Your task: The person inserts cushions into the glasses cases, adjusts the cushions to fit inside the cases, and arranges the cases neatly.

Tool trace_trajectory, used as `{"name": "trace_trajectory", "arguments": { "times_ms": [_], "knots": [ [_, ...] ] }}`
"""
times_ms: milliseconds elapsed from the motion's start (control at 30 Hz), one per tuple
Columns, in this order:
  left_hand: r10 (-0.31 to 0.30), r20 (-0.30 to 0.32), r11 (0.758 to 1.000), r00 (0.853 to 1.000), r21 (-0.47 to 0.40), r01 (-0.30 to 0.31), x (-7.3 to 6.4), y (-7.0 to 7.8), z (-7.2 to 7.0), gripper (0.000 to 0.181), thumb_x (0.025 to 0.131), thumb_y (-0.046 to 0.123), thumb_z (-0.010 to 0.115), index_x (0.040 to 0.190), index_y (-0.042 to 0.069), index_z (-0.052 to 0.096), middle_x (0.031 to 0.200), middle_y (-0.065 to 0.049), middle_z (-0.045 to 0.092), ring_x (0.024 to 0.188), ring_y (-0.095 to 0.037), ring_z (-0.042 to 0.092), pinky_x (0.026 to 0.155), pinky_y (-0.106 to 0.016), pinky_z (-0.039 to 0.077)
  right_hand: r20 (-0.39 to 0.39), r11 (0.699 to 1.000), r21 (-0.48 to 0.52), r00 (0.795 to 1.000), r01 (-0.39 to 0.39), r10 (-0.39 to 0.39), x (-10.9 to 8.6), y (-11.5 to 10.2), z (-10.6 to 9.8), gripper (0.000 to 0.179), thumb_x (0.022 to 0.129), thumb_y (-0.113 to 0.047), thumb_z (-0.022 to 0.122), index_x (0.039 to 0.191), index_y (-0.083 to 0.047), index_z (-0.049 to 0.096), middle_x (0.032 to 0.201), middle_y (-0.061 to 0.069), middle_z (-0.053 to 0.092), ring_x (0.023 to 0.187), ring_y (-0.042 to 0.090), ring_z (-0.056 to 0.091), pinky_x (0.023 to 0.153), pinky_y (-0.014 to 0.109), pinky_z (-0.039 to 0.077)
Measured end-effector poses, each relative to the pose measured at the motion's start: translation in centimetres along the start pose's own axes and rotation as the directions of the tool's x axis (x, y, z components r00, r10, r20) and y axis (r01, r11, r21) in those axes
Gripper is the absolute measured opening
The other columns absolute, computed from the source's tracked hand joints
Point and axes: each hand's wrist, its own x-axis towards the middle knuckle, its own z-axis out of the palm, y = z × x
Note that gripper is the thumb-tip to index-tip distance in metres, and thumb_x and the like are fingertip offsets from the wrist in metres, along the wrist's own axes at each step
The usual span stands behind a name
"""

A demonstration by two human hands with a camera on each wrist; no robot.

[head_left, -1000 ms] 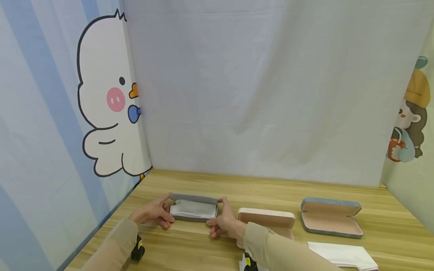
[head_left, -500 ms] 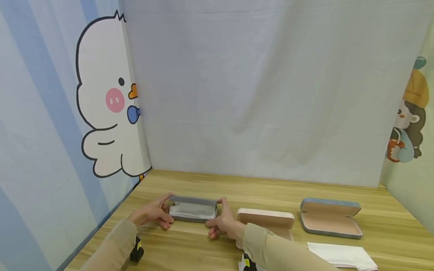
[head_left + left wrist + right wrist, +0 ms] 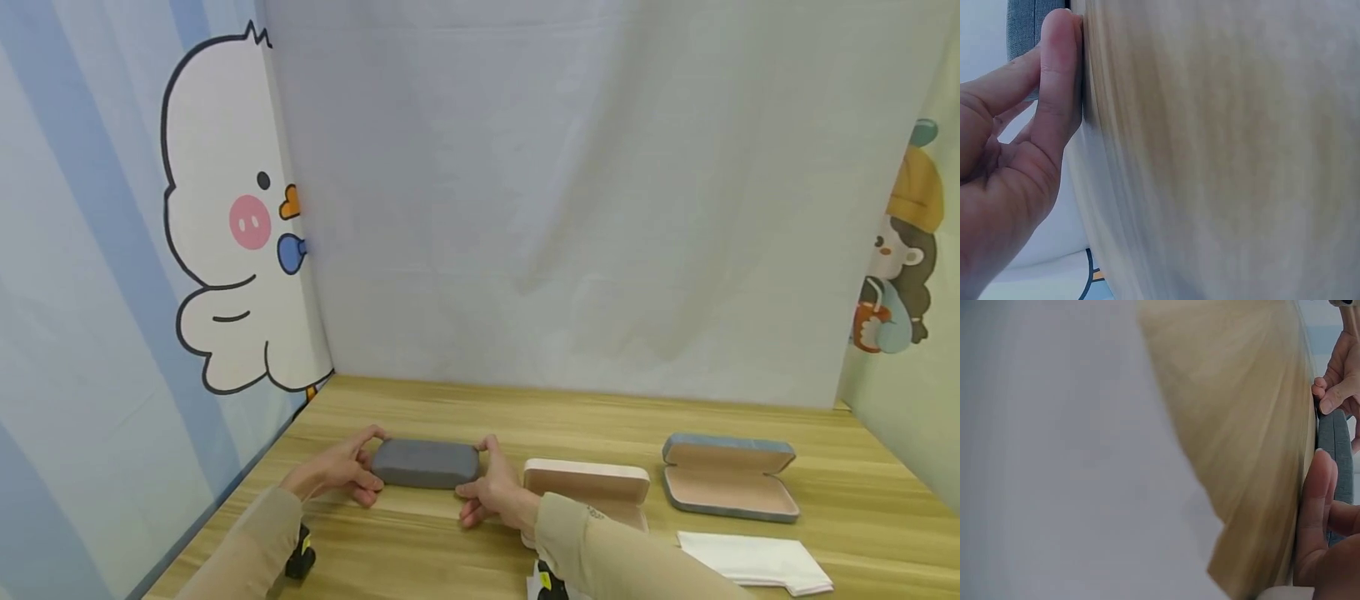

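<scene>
A grey glasses case (image 3: 425,464) lies closed on the wooden table, to the left of the other cases. My left hand (image 3: 337,471) grips its left end between thumb and fingers. At the opposite end, my right hand (image 3: 498,492) holds it the same way, index finger at the back and thumb at the front. The left wrist view catches one end of the grey case (image 3: 1021,31) behind the left fingers. Both hands appear on the case (image 3: 1337,444) in the right wrist view. The light grey cloth seen inside before is hidden under the lid.
A cream glasses case (image 3: 588,469) stands open beside my right forearm, which partly covers it. Farther right is an open blue case (image 3: 731,490) with a beige lining. A folded white cloth (image 3: 753,560) lies in front of it. A pale curtain (image 3: 570,208) hangs behind the table.
The grey case's lid has come down toward me, from standing open to closed over the cloth. Both hands keep their places at its ends.
</scene>
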Motion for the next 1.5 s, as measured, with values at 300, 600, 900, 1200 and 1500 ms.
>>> {"name": "trace_trajectory", "arguments": {
  "times_ms": [300,600,900,1200,1500],
  "knots": [
    [-0.010,-0.010,0.998,1.000,0.055,0.011,0.1,0.3,0.2,0.068,0.083,-0.011,0.065,0.137,0.001,0.026,0.078,-0.012,0.051,0.066,-0.020,0.069,0.065,-0.033,0.063,-0.011,0.999,-0.030,1.000,0.015,-0.015,-0.3,-0.2,0.0,0.067,0.082,0.016,0.063,0.134,-0.009,0.027,0.077,0.035,0.060,0.039,0.015,0.056,0.041,0.032,0.057],
    [0.001,0.013,0.998,1.000,0.056,-0.002,0.3,0.2,0.5,0.070,0.083,-0.010,0.066,0.137,0.001,0.024,0.081,-0.018,0.058,0.063,-0.018,0.068,0.060,-0.030,0.062,-0.013,0.997,-0.066,0.999,0.041,-0.042,-0.9,-0.3,0.0,0.082,0.075,0.021,0.058,0.144,-0.006,0.022,0.067,0.024,0.058,0.038,0.015,0.054,0.038,0.033,0.055],
    [-0.025,-0.002,0.997,1.000,0.078,0.025,-0.4,0.9,0.9,0.086,0.083,-0.012,0.063,0.147,0.006,0.009,0.074,-0.018,0.062,0.058,-0.017,0.067,0.056,-0.031,0.061,0.056,0.985,-0.145,0.995,0.088,-0.081,-2.5,-2.7,0.1,0.086,0.083,0.006,0.065,0.151,-0.019,0.017,0.066,0.025,0.059,0.035,0.016,0.050,0.035,0.033,0.051],
    [-0.015,-0.074,0.980,0.997,0.199,0.030,-1.6,5.6,2.9,0.072,0.084,-0.002,0.067,0.137,0.010,0.019,0.067,-0.015,0.060,0.051,-0.018,0.063,0.052,-0.038,0.060,0.174,0.984,-0.113,0.978,0.139,-0.118,-4.5,-5.8,-1.7,0.078,0.088,-0.009,0.069,0.149,-0.022,0.022,0.083,0.015,0.062,0.042,0.015,0.056,0.040,0.030,0.054],
    [0.009,-0.018,1.000,1.000,0.027,-0.008,-1.2,9.6,6.9,0.071,0.089,0.015,0.070,0.141,0.012,0.022,0.082,-0.011,0.063,0.064,-0.020,0.067,0.063,-0.038,0.063,0.203,0.987,-0.036,0.968,0.157,-0.146,-6.9,-6.8,-4.9,0.071,0.089,-0.021,0.070,0.147,-0.022,0.028,0.087,0.011,0.061,0.045,0.012,0.058,0.039,0.023,0.051]
  ]
}}
